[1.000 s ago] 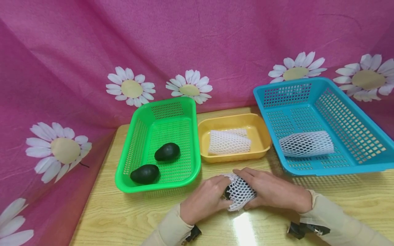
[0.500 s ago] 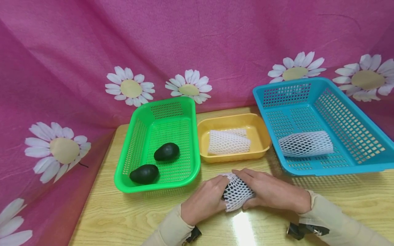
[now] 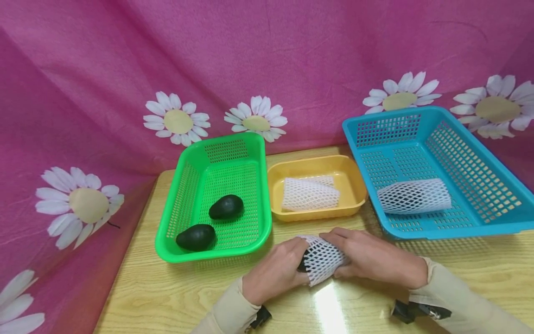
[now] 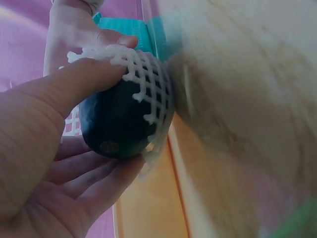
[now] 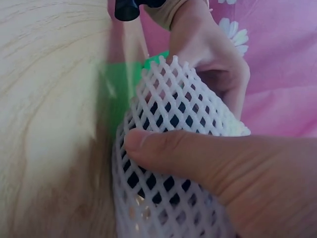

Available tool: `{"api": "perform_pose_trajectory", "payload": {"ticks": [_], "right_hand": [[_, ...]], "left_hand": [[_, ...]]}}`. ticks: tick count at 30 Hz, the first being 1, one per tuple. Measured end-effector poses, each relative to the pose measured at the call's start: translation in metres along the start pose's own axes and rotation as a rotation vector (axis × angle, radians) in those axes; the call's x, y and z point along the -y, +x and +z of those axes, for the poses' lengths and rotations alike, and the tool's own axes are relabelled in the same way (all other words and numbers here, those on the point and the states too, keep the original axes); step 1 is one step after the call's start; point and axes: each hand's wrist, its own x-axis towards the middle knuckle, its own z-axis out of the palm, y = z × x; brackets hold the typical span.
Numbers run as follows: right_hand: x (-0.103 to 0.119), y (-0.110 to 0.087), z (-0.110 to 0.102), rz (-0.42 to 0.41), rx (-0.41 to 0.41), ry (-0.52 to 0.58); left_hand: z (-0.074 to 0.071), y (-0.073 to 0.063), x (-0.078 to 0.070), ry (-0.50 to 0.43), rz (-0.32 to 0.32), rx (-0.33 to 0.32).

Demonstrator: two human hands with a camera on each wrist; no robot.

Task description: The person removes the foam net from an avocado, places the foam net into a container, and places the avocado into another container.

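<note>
Just above the table, both hands hold a dark avocado [image 4: 111, 116] that sits partly inside a white foam net sleeve [image 3: 324, 260]. In the left wrist view, the left hand [image 3: 277, 268] grips the avocado's bare round end, thumb on one side and fingers on the other. The right hand [image 3: 371, 257] grips the netted part from the right, its thumb lying across the mesh [image 5: 171, 109] in the right wrist view. Two bare avocados, one nearer [image 3: 196, 237] and one farther [image 3: 226, 207], lie in the green basket [image 3: 212, 254].
Behind the hands stands a yellow tray [image 3: 319, 215] holding white net sleeves [image 3: 310, 194]. At the right, a blue basket [image 3: 450, 232] contains a net-wrapped avocado [image 3: 415, 196]. A pink flowered cloth [image 3: 267, 55] hangs behind the wooden table [image 3: 167, 297].
Both hands stay at nearly the same spot with the avocado. The right hand has shifted slightly to the right along the sleeve, and the sleeve's angle differs a little.
</note>
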Motion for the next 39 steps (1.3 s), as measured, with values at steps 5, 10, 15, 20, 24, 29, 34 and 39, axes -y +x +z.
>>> {"api": "perform_pose_trajectory", "payload": {"ticks": [5,10,15,20,24,29,34,39], "right_hand": [[-0.001,-0.001,-0.002,-0.001,0.005,-0.008],[-0.001,0.0,-0.003,-0.025,-0.014,0.014],[-0.002,0.001,-0.004,-0.03,-0.02,0.037],[-0.002,0.001,-0.004,-0.038,-0.024,0.019],[-0.002,0.0,-0.005,-0.026,-0.032,0.017],[-0.004,-0.001,-0.008,-0.015,-0.05,-0.009],[-0.005,-0.001,-0.011,-0.012,-0.059,-0.037],[-0.005,-0.001,-0.013,-0.02,-0.055,-0.055]], "left_hand": [[-0.002,0.0,0.001,0.007,-0.014,0.008],[-0.002,-0.001,0.001,0.01,-0.03,0.016],[-0.003,-0.002,0.002,0.008,-0.036,0.023],[-0.004,-0.004,0.003,0.02,-0.022,0.015],[-0.006,-0.004,0.003,0.009,-0.035,0.022],[-0.009,-0.004,0.004,-0.015,-0.051,0.035],[-0.012,-0.005,0.004,-0.023,-0.061,0.054],[-0.014,-0.005,0.005,-0.02,-0.066,0.067]]}}
